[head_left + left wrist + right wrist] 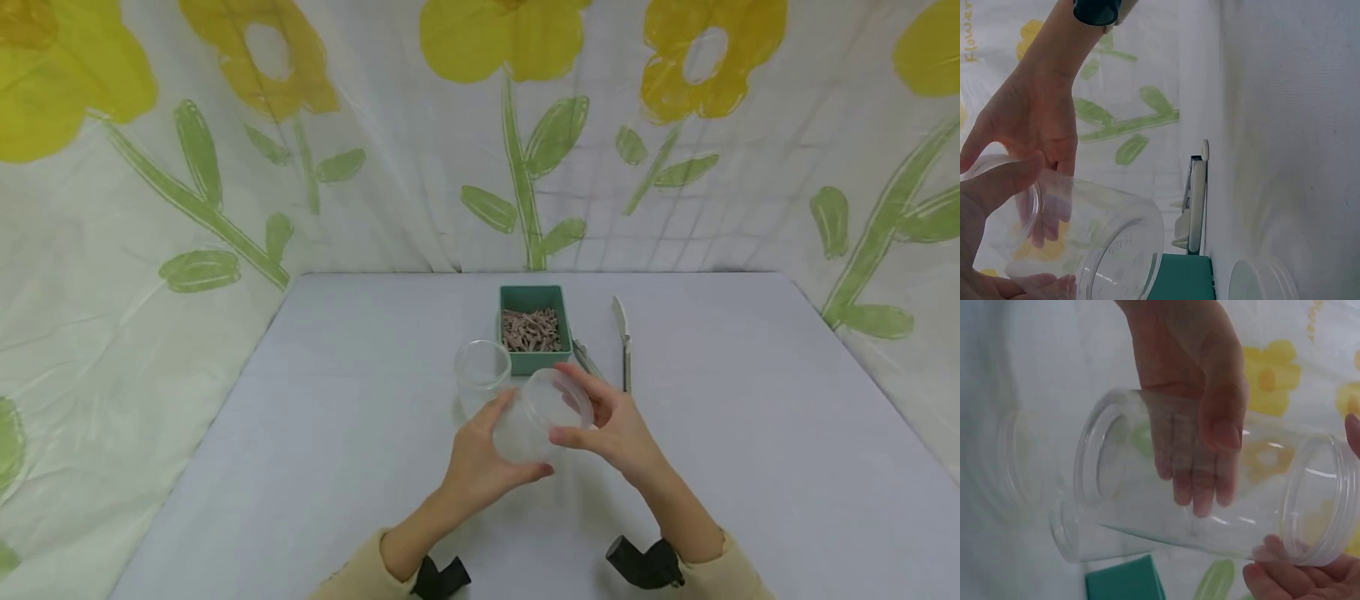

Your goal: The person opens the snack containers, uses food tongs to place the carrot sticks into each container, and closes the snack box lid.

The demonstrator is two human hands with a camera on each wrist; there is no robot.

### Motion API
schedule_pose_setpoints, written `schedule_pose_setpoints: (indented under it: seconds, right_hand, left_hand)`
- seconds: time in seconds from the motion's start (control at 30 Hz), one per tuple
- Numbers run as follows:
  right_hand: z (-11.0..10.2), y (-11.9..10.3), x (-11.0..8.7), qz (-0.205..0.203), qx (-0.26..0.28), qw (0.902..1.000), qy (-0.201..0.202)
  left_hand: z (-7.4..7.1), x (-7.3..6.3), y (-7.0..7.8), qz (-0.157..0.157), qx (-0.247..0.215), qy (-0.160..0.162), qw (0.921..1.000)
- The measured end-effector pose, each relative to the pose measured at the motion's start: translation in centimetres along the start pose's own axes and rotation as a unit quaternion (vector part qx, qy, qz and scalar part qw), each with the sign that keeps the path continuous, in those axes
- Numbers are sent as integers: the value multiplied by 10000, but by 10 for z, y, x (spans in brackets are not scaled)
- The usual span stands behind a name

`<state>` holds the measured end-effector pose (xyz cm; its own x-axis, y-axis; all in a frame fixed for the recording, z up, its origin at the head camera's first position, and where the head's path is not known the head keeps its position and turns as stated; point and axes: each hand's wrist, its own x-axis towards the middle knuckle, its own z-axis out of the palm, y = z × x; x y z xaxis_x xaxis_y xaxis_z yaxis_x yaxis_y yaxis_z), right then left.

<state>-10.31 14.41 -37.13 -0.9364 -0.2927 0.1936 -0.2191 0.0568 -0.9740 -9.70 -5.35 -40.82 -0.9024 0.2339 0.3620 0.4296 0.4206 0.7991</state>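
Both of my hands hold a clear plastic jar [517,437] above the table, tilted on its side. My left hand [474,471] grips its body, the thumb on one side and the fingers on the other. At the wider-ringed end, my right hand [611,425] curls its thumb and fingers round the rim [1335,494]. The jar's round base [1125,256], with raised markings, shows in the left wrist view. A second clear jar [482,375] stands on the table just beyond my left hand.
Behind the jars sits a green box [532,362] of small brown pieces [531,331]. To its right lie a long, slim knife-like tool [625,342] and another slim tool [587,358], partly hidden by my right hand. A flower-patterned curtain [405,167] hangs behind the table.
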Motion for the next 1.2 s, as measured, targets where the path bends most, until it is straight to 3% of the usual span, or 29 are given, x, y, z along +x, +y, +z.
schedule_pose_setpoints:
  seconds: [0.27,0.37,0.43,0.47,0.6,0.67,0.83,0.97,1.03,1.13,1.2]
  right_hand:
    - [-10,10,0,-570,92,9963,-630]
    - [-12,10,0,-806,168,9929,-860]
    - [-14,10,2,-1020,287,9876,-1154]
    - [-15,10,3,-1159,346,9837,-1333]
    - [-19,9,5,-1554,582,9636,-2097]
    - [-20,9,6,-1693,656,9533,-2412]
    - [-23,8,6,-2007,782,9235,-3174]
    - [-24,5,6,-2201,649,8969,-3781]
    - [-26,4,6,-2192,548,8884,-3996]
    - [-31,3,5,-2242,284,8788,-4202]
    - [-35,2,4,-2308,91,8747,-4261]
  left_hand:
    - [-12,1,1,-283,-784,-1054,9909]
    - [-17,3,1,-393,-1206,-1562,9796]
    - [-21,5,0,-528,-1679,-2078,9622]
    - [-23,6,-1,-602,-1961,-2360,9499]
    - [-27,8,-4,-748,-2937,-3389,8907]
    - [-27,9,-6,-743,-3206,-3733,8673]
    - [-24,10,-7,-595,-3399,-4512,8230]
    - [-20,12,-4,-394,-3466,-5248,7765]
    - [-18,14,-2,-415,-3444,-5560,7553]
    - [-16,15,1,-533,-3263,-5872,7388]
    - [-15,16,1,-588,-3107,-6009,7341]
